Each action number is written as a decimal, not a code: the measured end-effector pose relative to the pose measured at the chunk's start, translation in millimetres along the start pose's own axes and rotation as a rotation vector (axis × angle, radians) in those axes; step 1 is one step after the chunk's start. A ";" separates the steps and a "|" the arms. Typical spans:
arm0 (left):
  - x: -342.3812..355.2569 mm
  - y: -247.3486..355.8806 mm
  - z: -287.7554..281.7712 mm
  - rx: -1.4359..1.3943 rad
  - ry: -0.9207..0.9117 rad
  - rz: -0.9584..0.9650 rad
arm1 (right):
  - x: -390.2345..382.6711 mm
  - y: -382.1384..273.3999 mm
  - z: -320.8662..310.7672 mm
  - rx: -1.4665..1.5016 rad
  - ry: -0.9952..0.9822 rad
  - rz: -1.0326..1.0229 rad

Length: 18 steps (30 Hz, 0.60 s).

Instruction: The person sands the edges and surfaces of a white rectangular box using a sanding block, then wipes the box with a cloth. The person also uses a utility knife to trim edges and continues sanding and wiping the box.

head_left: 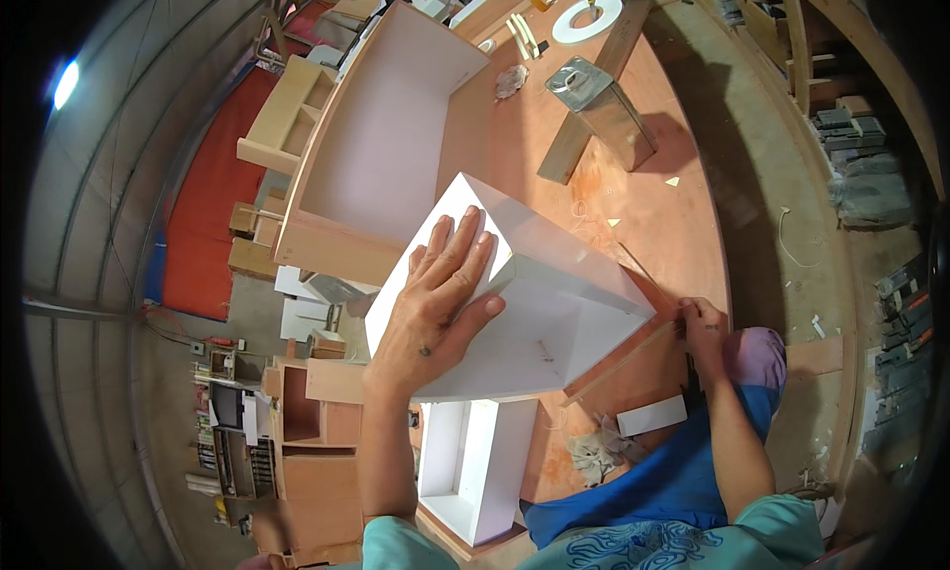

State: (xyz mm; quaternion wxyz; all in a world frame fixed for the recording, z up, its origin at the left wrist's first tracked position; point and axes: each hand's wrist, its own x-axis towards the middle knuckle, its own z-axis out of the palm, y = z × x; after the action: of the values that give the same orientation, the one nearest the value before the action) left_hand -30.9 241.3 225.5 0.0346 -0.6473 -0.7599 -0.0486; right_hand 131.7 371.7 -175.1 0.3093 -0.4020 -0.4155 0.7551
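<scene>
A white open-fronted box with smooth panels stands tilted on the wooden worktable. My left hand lies flat on its upper white panel, fingers stretched out and thumb apart. Along the box's lower right edge runs a reddish-brown wooden edge. My right hand is closed at the right end of that edge, near the table's rim. Its fingertips pinch together, and what they hold is too small to make out.
A large open wooden cabinet with a pale inside stands behind. A metal can rests by a wooden board, near a white ring. Closer are a smaller white box, a crumpled rag and a white strip.
</scene>
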 end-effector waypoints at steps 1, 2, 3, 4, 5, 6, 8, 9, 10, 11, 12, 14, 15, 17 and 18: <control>0.0 -5.4 -1.2 -0.040 -0.033 0.004 | 1.3 -3.6 -1.9 0.013 0.007 -0.001; 1.8 -11.2 -1.5 -0.119 -0.047 0.010 | 5.2 -4.3 -4.5 0.003 0.022 -0.006; 5.8 -18.1 -1.5 -0.197 -0.062 0.015 | 9.2 -5.4 -6.9 -0.006 0.038 -0.011; 11.8 -22.3 -1.9 -0.275 -0.076 0.021 | 11.6 -6.5 -9.1 -0.015 0.055 -0.015; 18.1 -24.4 -3.1 -0.321 -0.084 0.024 | 7.7 -15.0 -11.2 0.010 0.051 -0.006; 22.1 -26.3 -3.6 -0.369 -0.083 0.023 | 6.0 -20.8 -12.8 0.066 0.056 0.018; 34.0 -32.3 -6.8 -0.419 -0.104 0.048 | 6.1 -28.4 -17.2 0.178 0.074 0.071; 43.5 -33.5 -10.2 -0.417 -0.132 0.068 | 9.0 -29.2 -20.8 0.222 0.102 0.117; 52.6 -36.5 -12.5 -0.417 -0.159 0.088 | 11.3 -29.9 -23.4 0.264 0.131 0.165; 63.0 -42.3 -13.3 -0.453 -0.196 0.118 | 9.5 -34.2 -24.2 0.255 0.139 0.147; 73.5 -50.0 -12.1 -0.493 -0.228 0.149 | 9.4 -35.1 -23.5 0.296 0.140 0.156; 79.1 -54.1 -8.1 -0.569 -0.231 0.163 | 8.7 -42.7 -21.5 0.293 0.157 0.145; 80.3 -52.3 -6.0 -0.606 -0.201 0.146 | 9.8 -43.6 -21.4 0.306 0.163 0.158; 82.0 -45.2 -1.4 -0.657 -0.097 0.072 | 12.8 -42.8 -20.6 0.335 0.171 0.182; 81.0 -39.1 1.5 -0.671 -0.022 0.016 | 16.6 -37.0 -23.6 0.298 0.170 0.190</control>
State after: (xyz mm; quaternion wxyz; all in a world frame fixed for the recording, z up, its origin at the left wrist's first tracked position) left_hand -82.4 314.8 232.2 -0.1883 -0.6288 -0.6969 -0.2890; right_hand 148.9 411.1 -156.3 0.3264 -0.4515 -0.2318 0.7975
